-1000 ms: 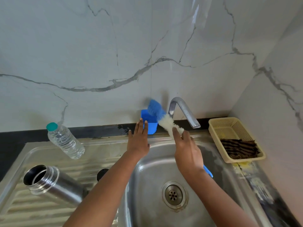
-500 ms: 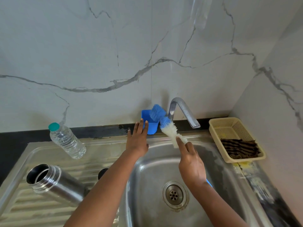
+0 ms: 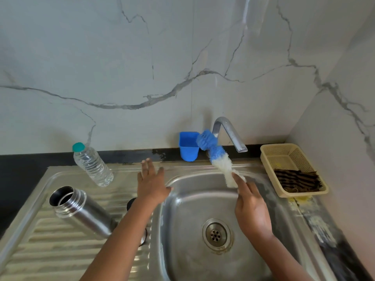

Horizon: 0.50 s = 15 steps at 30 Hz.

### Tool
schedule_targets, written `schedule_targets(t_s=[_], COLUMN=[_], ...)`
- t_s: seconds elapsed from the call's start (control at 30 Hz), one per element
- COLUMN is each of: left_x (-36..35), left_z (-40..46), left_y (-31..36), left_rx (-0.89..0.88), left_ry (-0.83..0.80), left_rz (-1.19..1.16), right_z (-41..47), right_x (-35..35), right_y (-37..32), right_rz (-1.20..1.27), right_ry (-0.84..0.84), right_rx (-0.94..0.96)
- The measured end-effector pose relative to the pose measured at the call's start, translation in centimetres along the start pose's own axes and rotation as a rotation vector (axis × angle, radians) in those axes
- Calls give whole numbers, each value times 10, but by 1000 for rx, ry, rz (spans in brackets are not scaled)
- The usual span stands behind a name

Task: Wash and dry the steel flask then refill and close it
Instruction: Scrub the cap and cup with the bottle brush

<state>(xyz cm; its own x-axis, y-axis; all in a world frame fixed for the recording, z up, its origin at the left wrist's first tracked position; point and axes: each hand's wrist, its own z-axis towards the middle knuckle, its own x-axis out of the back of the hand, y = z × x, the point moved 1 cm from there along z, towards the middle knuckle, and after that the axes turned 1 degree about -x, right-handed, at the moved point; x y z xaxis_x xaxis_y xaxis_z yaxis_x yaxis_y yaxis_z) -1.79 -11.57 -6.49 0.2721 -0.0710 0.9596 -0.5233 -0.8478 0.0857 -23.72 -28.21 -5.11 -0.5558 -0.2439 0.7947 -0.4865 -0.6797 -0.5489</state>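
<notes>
Soft, even daylight fills the scene, and the stainless steel sink (image 3: pixel 203 260) shows dull reflections. The left hand (image 3: pixel 151 184) above its rim is motion-blurred. Wide-angle distortion bends the edges.

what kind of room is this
Most likely a home kitchen, at the washing-up spot. A steel sink with a ribbed draining board sits under a metal tap against a marble-look wall, and the right hand holds a bottle brush over the basin.

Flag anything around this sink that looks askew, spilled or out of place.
The steel flask lies tipped on the drainboard with its mouth open and no lid on it. Yellowish residue is smeared on the counter beside the cream basket, continuing as pale streaks toward the near edge. The water bottle seems to lean, possibly lens distortion.
</notes>
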Motion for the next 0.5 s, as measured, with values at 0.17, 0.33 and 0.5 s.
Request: schedule_targets(t_s=[0.17, 0.33, 0.5], left_x=[-7, -10, -11], left_z=[-29, -43, -46], left_y=[-30, -32, -38], left_rx=[111, 132, 130], left_ry=[-162, -122, -74], left_rz=[2, 61, 90], right_z=[-32, -57, -77], right_x=[-1, -2, 5], right_y=[12, 20, 26], right_rz=[19, 26, 37], right_ry=[-31, -83, -143], right_rx=[-28, -44, -73])
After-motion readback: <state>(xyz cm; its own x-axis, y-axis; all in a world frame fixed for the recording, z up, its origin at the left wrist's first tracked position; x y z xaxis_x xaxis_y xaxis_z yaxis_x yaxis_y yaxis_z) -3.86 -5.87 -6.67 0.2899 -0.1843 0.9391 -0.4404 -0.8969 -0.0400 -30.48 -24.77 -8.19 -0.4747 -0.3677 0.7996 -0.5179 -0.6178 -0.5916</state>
